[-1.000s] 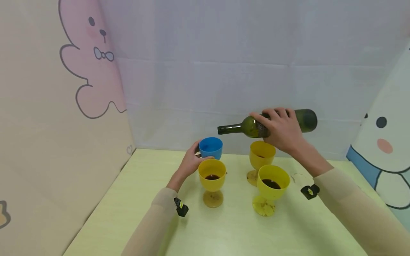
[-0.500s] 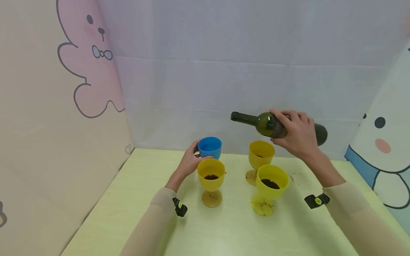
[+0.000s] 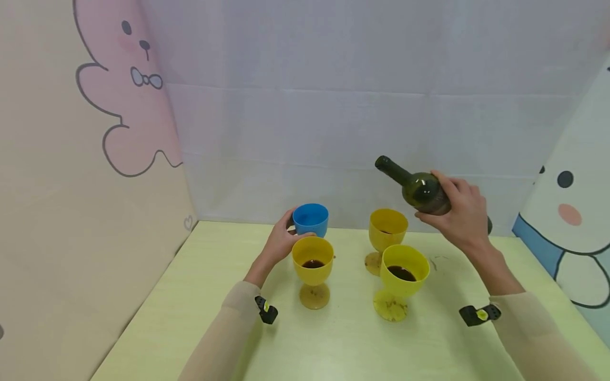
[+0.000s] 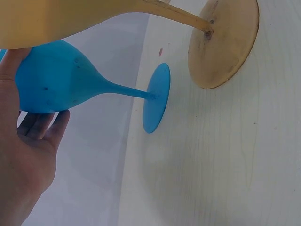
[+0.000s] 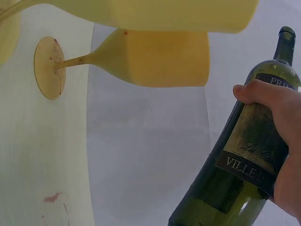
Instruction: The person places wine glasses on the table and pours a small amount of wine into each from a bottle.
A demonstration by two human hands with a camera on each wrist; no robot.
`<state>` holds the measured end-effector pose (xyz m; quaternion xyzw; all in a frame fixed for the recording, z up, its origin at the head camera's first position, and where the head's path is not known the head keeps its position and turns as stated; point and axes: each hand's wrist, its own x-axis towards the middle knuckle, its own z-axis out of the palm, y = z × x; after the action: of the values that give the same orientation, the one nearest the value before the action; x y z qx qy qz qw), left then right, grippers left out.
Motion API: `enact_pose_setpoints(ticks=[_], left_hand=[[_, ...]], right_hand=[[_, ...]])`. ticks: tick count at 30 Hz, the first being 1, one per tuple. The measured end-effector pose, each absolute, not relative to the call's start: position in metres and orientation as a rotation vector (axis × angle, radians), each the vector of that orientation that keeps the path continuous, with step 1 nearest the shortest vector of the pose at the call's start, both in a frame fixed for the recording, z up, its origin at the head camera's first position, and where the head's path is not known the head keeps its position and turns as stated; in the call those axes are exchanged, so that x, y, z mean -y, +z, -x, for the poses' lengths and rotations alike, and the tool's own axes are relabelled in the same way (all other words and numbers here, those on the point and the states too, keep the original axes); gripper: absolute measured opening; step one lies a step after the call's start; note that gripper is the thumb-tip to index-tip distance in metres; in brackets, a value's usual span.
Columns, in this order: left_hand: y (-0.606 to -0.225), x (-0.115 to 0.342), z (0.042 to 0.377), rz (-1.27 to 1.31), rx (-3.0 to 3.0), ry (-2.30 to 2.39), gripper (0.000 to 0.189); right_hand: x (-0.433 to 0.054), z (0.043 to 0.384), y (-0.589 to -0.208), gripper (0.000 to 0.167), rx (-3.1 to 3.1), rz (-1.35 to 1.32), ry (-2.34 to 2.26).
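My left hand holds the bowl of a blue goblet at the back of the table; its foot stands on the table in the left wrist view. An orange-yellow goblet with dark liquid stands just in front of that hand. On the right, my right hand grips a green wine bottle around its labelled body, tilted with the neck up and to the left. Below and left of the bottle stand another orange-yellow goblet and a bright yellow goblet, both with dark liquid inside.
The pale table meets a whitish cloth backdrop behind the goblets. Cartoon-printed panels rise at left and right. Reddish stains mark the table in the right wrist view.
My right hand has drawn the bottle to the right, away from above the blue goblet, and its neck has tipped upward. The left hand and the goblets have stayed in place.
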<state>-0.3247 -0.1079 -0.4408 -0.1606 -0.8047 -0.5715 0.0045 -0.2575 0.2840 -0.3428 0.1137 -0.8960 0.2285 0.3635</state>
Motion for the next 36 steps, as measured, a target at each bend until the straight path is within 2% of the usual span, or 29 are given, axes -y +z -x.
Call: enact_pose_setpoints(ticks=[11, 22, 36], left_hand=[[-0.441, 0.108, 0.324, 0.505, 2.517, -1.789, 0.079], [-0.435, 0.107, 0.319, 0.481, 2.537, -1.788, 0.078], [-0.44, 0.109, 0.323, 0.485, 2.525, -1.787, 0.077]], right_hand=[[-0.3, 0.252, -0.37, 0.095, 2.261, -0.112, 0.89], [-0.321, 0.249, -0.405, 0.092, 2.123, 0.361, 1.297], [-0.332, 0.252, -0.426, 0.087, 1.987, 0.49, 1.512]])
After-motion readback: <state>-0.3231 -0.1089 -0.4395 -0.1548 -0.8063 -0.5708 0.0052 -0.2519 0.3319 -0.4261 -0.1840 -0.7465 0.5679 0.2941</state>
